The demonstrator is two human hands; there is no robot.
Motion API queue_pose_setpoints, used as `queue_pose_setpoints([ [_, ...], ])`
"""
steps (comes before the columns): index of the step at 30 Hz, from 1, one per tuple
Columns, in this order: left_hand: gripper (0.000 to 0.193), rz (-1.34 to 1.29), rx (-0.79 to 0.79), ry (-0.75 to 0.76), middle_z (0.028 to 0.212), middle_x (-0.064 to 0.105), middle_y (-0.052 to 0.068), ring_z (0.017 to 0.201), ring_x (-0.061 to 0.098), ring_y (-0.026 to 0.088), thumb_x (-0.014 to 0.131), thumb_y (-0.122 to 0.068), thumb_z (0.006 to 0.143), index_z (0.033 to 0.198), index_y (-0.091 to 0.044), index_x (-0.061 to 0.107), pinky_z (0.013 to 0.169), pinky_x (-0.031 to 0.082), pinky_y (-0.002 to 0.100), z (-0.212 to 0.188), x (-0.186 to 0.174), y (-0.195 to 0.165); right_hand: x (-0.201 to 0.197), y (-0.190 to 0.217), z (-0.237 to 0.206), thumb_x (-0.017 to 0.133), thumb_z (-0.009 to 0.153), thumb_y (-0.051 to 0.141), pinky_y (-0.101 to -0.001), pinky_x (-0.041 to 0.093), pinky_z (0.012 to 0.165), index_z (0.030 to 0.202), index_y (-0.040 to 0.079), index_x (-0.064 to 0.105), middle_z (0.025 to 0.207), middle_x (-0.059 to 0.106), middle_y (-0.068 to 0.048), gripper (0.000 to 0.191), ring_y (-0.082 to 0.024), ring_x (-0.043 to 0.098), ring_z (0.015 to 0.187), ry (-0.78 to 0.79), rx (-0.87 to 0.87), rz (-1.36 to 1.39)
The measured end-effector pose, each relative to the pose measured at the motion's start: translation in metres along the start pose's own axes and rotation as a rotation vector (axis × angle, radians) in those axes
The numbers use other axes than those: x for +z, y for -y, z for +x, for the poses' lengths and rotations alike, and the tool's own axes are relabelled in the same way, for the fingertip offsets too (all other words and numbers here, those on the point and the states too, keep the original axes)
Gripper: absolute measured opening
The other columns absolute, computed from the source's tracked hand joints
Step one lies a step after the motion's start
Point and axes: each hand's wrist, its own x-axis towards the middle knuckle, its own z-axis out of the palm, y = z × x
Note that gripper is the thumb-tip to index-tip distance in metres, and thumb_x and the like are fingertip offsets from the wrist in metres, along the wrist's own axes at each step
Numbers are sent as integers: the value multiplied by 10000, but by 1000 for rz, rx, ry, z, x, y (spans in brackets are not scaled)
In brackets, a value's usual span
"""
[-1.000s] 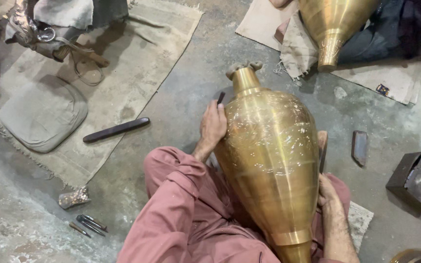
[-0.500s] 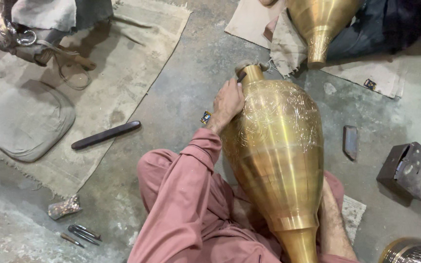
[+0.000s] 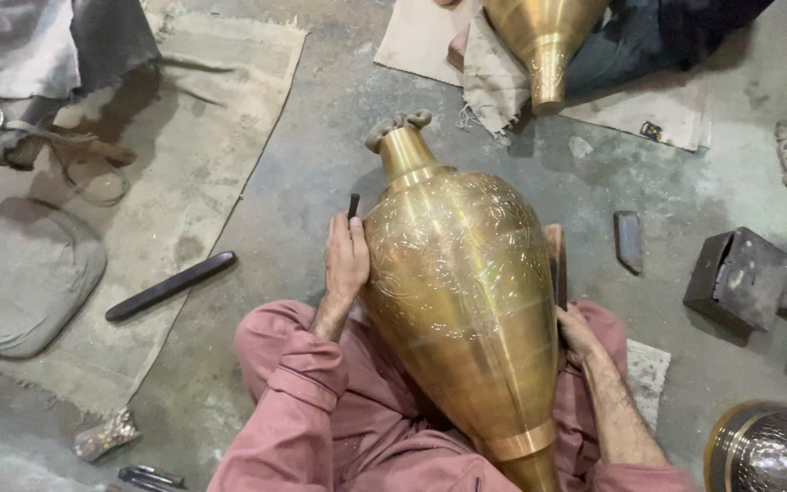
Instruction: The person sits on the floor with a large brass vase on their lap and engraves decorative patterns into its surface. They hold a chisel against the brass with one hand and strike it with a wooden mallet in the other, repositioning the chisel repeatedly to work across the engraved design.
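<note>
A large brass vase [image 3: 462, 301] lies tilted across the person's lap, neck pointing to 12 o'clock, its mouth stuffed with a rag [image 3: 398, 123]. The left hand [image 3: 346, 264] presses against the vase's side at 9 o'clock, fingers closed narrowly around a small dark punch [image 3: 353, 206] that sticks up past them. The right hand [image 3: 580, 330] rests on the vase's far side at 3 o'clock, beside a wooden block [image 3: 555, 260]; its grip cannot be told. A dark bar [image 3: 171, 286] lies on the floor well apart at 9 o'clock. A second vase [image 3: 546, 36] stands at 12 o'clock.
</note>
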Motion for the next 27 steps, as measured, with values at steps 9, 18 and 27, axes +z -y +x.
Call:
queue_pose_setpoints([
  [9, 279, -121, -38, -46, 1029, 639, 201, 945, 632, 350, 442, -214, 1085, 1105, 3, 617, 844, 493, 451, -15, -22, 11, 6, -4, 1, 681, 952, 272, -351, 619, 671, 1240, 24, 672, 1050, 741, -67, 381, -155, 706, 856, 59, -10, -36],
  [18, 364, -346, -802, 73, 1033, 713, 154, 859, 678, 238, 437, -291, 1098, 1167, -12, 660, 740, 584, 370, 22, -12, 39, 15, -3, -6, 713, 927, 297, -345, 613, 721, 1247, 12, 666, 1082, 746, -71, 432, -148, 716, 889, 76, -31, 20],
  [27, 350, -766, -849, 395, 1137, 721, 124, 951, 700, 220, 491, -296, 1068, 1261, -47, 642, 794, 601, 347, 20, 2, 27, 16, 0, -6, 678, 944, 392, -282, 585, 768, 1232, 25, 690, 1081, 755, -35, 466, -100, 700, 922, 57, -33, -134],
])
